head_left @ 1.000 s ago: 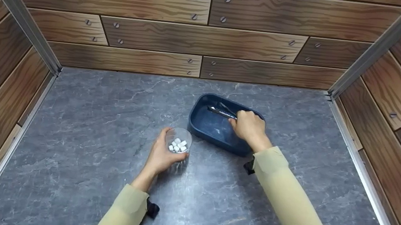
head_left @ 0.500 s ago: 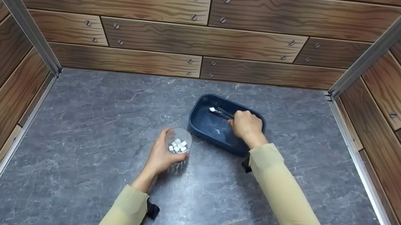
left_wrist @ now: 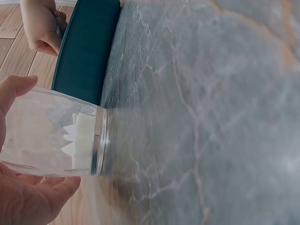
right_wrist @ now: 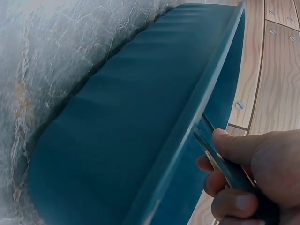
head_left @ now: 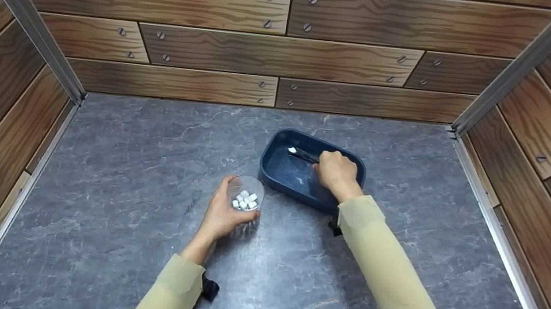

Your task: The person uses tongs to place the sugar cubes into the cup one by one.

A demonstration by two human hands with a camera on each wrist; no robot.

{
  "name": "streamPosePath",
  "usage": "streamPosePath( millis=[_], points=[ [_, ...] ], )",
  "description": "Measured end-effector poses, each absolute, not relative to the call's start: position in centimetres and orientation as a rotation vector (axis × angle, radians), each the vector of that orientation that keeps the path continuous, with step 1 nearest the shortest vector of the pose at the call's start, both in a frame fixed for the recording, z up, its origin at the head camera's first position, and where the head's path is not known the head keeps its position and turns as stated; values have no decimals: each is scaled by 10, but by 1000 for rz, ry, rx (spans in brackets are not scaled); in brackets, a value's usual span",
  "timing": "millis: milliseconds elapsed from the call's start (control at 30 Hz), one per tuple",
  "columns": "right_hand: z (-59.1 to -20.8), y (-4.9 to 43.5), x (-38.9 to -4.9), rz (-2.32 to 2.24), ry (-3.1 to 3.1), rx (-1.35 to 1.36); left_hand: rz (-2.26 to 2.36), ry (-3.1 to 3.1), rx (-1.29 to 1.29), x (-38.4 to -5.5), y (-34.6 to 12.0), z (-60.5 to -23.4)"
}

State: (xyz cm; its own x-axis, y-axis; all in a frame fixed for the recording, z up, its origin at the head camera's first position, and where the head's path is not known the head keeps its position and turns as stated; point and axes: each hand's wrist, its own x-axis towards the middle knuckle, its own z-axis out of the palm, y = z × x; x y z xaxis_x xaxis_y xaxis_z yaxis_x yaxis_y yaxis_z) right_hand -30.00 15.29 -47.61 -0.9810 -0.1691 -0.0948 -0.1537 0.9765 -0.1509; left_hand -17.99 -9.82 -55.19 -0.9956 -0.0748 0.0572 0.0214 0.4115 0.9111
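Note:
My left hand (head_left: 223, 213) holds a clear glass (left_wrist: 51, 136) between thumb and fingers. The glass stands upright on the dark stone-look surface, with several small white cubes (head_left: 244, 200) at its bottom. To its right is a deep blue rectangular tub (head_left: 297, 194), set at a slant. Over the tub's right part, my right hand (head_left: 338, 174) grips a pair of metal tongs (head_left: 305, 155), fingers curled round the handle. At the tongs' tips, inside the tub, sits one white cube (head_left: 292, 150). The tub's near wall hides those tips in the right wrist view.
Wood-print panels (head_left: 281, 55) enclose the surface (head_left: 141, 161) at the back and both sides. Metal strips (head_left: 514, 271) run along the side edges. The glass stands close to the tub's left corner.
The tongs' arms, spread a second ago, have come together, and a white cube now shows at their tips. My right hand has shifted slightly left; the left hand and glass stay put.

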Motion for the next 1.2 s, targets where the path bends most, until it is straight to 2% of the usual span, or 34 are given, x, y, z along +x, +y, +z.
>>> streamPosePath(
  millis=[1200],
  points=[
    [-475, 145, -296, -145, 3141, -250, -1655, -2583, 82, -180, -98, -551]
  ],
)
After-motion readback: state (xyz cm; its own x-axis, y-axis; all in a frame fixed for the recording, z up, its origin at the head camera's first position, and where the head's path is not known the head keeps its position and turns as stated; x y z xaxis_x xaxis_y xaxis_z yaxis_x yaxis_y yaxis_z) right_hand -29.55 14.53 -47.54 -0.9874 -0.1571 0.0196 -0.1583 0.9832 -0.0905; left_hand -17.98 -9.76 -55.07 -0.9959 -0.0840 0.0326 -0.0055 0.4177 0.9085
